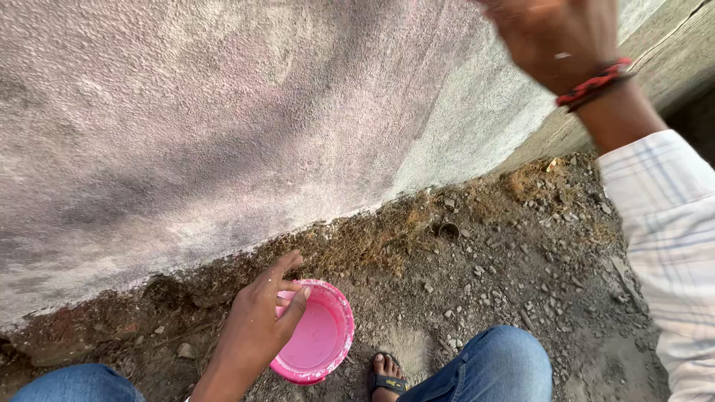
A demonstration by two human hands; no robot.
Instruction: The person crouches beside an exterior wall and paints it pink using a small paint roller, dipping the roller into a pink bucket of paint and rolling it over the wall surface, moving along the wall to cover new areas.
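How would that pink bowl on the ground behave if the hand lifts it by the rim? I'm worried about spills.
The pink bowl looks like thin plastic, so probably light and a bit flexible at the rim the left hand touches. It sits tilted on loose, stony dirt, so it may tip easily.

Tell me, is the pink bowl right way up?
Upright: the pink bowl sits open side up on the ground, left hand gripping its rim.

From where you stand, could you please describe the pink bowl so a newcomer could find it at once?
Follow the rough plastered wall down to the dirt ground at its foot. There, under the left hand, sits the pink bowl, round and shallow, the only brightly coloured thing among brown soil and stones.
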